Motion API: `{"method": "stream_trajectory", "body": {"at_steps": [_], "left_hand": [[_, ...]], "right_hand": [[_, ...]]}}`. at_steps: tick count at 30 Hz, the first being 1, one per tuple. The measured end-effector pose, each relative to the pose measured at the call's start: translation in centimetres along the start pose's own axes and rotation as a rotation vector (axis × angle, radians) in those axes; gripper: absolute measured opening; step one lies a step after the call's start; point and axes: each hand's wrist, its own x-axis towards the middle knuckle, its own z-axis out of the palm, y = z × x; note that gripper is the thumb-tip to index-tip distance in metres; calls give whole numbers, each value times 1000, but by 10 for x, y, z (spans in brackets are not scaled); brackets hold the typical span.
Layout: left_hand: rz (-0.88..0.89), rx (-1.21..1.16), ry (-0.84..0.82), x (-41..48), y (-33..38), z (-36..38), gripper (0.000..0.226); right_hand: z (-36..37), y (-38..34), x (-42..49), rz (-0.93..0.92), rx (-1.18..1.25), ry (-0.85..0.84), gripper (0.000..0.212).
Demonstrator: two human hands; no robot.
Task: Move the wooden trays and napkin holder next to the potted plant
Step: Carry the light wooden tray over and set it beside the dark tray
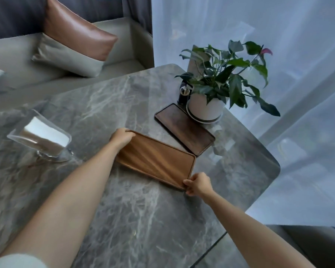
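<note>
A light wooden tray [157, 159] lies on the grey marble table [135, 209]. My left hand [122, 137] grips its far left corner and my right hand [198, 183] pinches its near right corner. Just beyond it a dark wooden tray [184, 128] rests flat, its far end touching the saucer of the potted plant [205, 107] in a white pot. The clear napkin holder [40, 139] with white napkins stands at the table's left, apart from both hands.
A small dark object with a round metal top [183, 93] stands behind the pot. The table's rounded edge [277, 171] runs close to the right of the trays. A sofa with a brown and grey cushion [74, 39] sits beyond; sheer curtains hang on the right.
</note>
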Motion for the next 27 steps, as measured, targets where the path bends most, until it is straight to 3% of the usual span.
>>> {"method": "stream_trajectory", "body": {"at_steps": [12,19,27], "left_hand": [[-13,156,-73,54,38,46,37],[21,355,-117,78,41,62,60],[4,498,-111,96,43,72,65]], "right_hand": [[4,-5,28,157,73,-169,28],[6,-13,36,155,119,-214,16],[6,-26,47,155,105,-223,25]]}}
